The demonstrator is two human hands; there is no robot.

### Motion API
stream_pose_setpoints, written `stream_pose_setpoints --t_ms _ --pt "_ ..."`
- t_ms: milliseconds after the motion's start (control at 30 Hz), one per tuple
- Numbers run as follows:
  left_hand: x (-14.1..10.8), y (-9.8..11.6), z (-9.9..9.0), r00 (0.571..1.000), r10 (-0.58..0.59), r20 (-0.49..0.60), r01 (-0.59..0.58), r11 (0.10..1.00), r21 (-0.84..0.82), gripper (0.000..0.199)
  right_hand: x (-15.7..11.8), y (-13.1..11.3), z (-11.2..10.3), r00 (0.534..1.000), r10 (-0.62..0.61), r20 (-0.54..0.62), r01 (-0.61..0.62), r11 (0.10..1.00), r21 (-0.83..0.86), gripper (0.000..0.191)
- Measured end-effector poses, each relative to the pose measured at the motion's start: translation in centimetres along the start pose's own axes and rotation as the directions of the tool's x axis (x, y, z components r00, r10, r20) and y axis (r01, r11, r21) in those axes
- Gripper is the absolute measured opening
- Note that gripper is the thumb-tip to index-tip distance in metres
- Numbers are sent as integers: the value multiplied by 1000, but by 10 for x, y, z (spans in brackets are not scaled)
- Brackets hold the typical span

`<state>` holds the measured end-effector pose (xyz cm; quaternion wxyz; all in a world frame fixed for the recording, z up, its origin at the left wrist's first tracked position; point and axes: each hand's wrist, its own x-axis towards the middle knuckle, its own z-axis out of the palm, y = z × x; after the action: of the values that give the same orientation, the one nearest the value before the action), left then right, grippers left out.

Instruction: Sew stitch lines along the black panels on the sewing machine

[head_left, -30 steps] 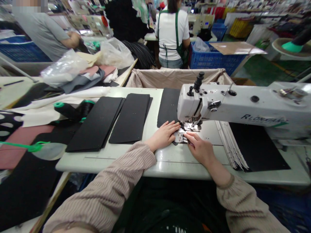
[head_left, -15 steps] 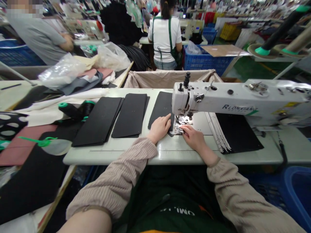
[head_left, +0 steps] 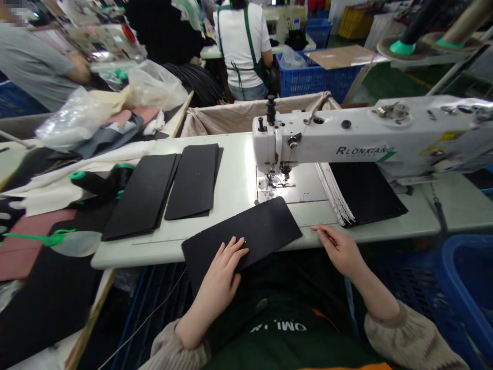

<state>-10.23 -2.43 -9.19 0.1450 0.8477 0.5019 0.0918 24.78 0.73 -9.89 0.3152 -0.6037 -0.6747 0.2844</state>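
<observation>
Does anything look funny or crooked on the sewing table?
Yes. The black panel under the left hand lies crooked and hangs over the front edge of the white table. That looks odd because the black stacks beside it sit straight on the tabletop.

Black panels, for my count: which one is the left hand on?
The loose panel under the left hand, overhanging the table edge; the others lie stacked on it.
</observation>
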Motion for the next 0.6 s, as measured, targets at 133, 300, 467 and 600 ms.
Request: stream_pose_setpoints --t_ms 133,300,467,600 --pt "41 13 2 997 64 -30 -64 998 -5 50 -19 13 0 993 92 -75 -92 996 1 31" --pt "92 59 20 987 141 -78 -142 990 -17 44 -36 16 -10 975 189 -118 -206 966 -158 31" --pt "119 98 44 955 286 -80 -288 957 -16 27 -49 10 -14 980 189 -60 -199 937 -286 28" --pt "126 104 49 956 276 -101 -281 959 -42 20 -52 6 -8 988 156 5 -148 942 -301 25"
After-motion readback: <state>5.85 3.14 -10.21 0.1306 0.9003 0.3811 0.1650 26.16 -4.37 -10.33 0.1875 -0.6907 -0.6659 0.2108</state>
